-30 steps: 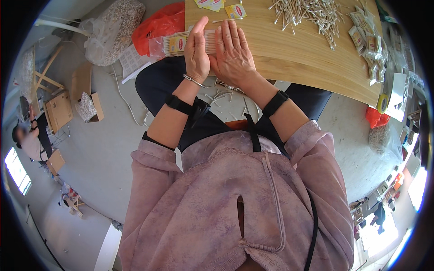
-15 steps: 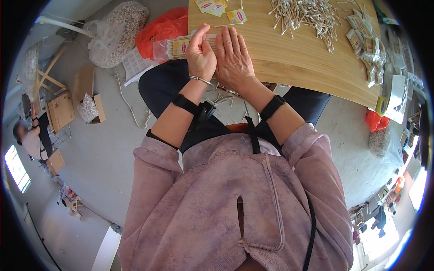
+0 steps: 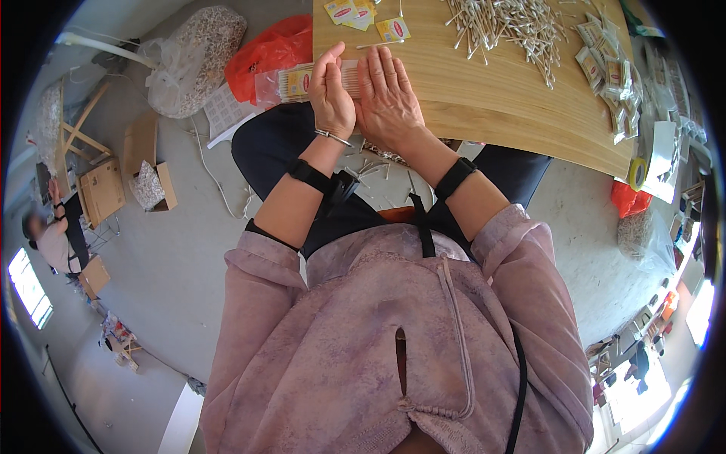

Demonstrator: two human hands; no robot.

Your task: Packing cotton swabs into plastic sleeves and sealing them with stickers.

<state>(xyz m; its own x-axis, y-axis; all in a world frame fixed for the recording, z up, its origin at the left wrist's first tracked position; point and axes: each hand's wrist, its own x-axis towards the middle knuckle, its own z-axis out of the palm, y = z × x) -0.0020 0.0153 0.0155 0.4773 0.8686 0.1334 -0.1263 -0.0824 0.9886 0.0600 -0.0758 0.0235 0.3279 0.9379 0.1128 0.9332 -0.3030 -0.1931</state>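
Lying across the left edge of the worktop (image 3: pixel 491 110), close to its near left corner, a clear packet of cotton swabs (image 3: pixel 297 83) with a yellow label juts out past the wood. The left hand (image 3: pixel 333 98) stands on its side against it, fingers together; whether it grips cannot be told. The right hand (image 3: pixel 389 98) lies flat, back upward, fingers straight and together, over the swabs' right end. Just beyond the fingertips rests a single swab (image 3: pixel 380 44), then yellow cards (image 3: pixel 350 13) toward the far left. A heap of loose swabs (image 3: pixel 510 30) spreads farther right, and small filled packets (image 3: pixel 614 79) line the right edge. Beside the left edge sits a red bag (image 3: pixel 265 60).
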